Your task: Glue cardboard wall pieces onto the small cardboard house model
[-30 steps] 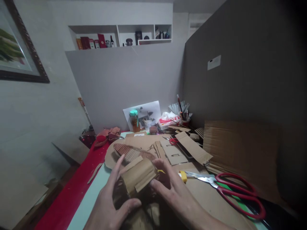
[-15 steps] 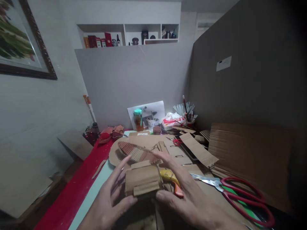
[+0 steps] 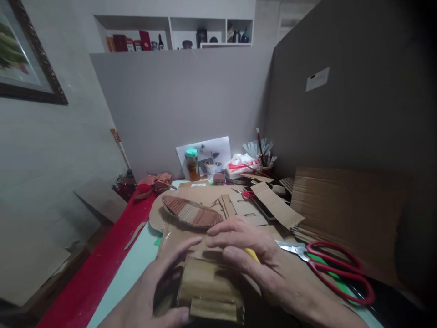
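Note:
A small folded cardboard box, with a strip of cardboard along its near side, stands low in front of me. My left hand curves around its left side, thumb at the near left corner and index finger stretched past the far edge. Over the box's right part hovers my right hand, fingers extended and holding nothing. Beneath that hand a bit of a yellow tool shows; most of it is hidden. Beyond the hands lies a leaf-shaped corrugated piece in brown and pale stripes, on flat cardboard.
Large red-handled scissors lie at the right, near a leaning cardboard sheet. A cardboard strip and small red scissors lie further back. Behind are a teal-lidded jar, a propped picture sheet and grey panels.
My right hand has lifted off the box's right side and now reaches over it. The box sits lower in view with my left hand still around it. The view has tilted down slightly.

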Tool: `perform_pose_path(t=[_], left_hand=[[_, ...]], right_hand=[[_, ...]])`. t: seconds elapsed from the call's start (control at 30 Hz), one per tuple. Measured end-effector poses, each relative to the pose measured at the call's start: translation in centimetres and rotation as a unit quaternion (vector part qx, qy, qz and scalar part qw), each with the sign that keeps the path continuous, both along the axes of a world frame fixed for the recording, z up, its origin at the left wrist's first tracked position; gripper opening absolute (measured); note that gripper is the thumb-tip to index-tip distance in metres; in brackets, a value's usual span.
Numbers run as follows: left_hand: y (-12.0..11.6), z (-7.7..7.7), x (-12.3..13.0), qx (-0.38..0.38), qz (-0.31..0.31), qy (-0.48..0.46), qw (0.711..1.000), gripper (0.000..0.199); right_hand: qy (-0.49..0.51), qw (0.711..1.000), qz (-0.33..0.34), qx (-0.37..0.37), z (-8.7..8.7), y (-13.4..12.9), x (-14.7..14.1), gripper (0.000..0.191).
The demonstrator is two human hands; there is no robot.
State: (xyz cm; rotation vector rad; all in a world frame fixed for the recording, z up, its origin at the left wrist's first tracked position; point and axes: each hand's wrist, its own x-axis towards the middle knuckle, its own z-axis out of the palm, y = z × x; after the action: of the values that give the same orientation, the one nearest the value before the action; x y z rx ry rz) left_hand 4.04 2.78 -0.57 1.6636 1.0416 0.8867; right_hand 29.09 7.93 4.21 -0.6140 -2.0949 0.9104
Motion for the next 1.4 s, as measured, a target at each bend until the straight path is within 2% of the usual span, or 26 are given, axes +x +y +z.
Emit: perform_pose_path(t=[0.17, 0.3, 0.53, 0.7, 0.8, 1.0, 1.1, 1.27, 1.4], left_hand=[[0.0, 0.2, -0.3, 0.012, 0.007, 0.041, 0.999, 0.075], [0.0, 0.1, -0.7, 0.003, 0.018, 0.055, 0.998, 0.071], [-0.2, -0.2, -0.2, -0.030, 0.044, -0.013, 0.998, 0.067], [0.0, -1.0, -0.5, -0.016, 0.035, 0.023, 0.999, 0.069], [0.3, -1.3, -0.7, -0.017, 0.038, 0.011, 0.999, 0.068], [0.6, -0.5, -0.4, -0.039, 0.023, -0.024, 0.999, 0.067], [0.6, -0.4, -0.2, -0.045, 0.023, -0.056, 0.997, 0.066], [0.6, -0.4, 0.1, -0.047, 0.019, -0.055, 0.997, 0.060], [0.5, -0.2, 0.2, -0.042, 0.041, -0.059, 0.997, 0.061]], right_hand=[[-0.080, 0.996, 0.039, 0.011, 0.3, -0.3, 0.3, 0.030], [-0.119, 0.992, 0.039, 0.026, 0.3, -0.5, 0.0, 0.038], [-0.123, 0.992, 0.033, 0.024, 0.4, -0.8, -0.2, 0.039], [-0.117, 0.992, 0.035, 0.027, -0.1, -0.7, -0.2, 0.039], [-0.117, 0.992, 0.030, 0.019, -0.6, -0.6, -0.2, 0.040], [-0.109, 0.993, 0.049, 0.026, -1.5, -0.6, -0.5, 0.054], [-0.116, 0.991, 0.049, 0.035, -1.9, -0.6, -0.7, 0.054], [-0.125, 0.991, 0.043, 0.036, -2.3, -0.5, -0.8, 0.055], [-0.117, 0.993, 0.031, -0.002, -2.0, -0.6, -0.4, 0.055]])
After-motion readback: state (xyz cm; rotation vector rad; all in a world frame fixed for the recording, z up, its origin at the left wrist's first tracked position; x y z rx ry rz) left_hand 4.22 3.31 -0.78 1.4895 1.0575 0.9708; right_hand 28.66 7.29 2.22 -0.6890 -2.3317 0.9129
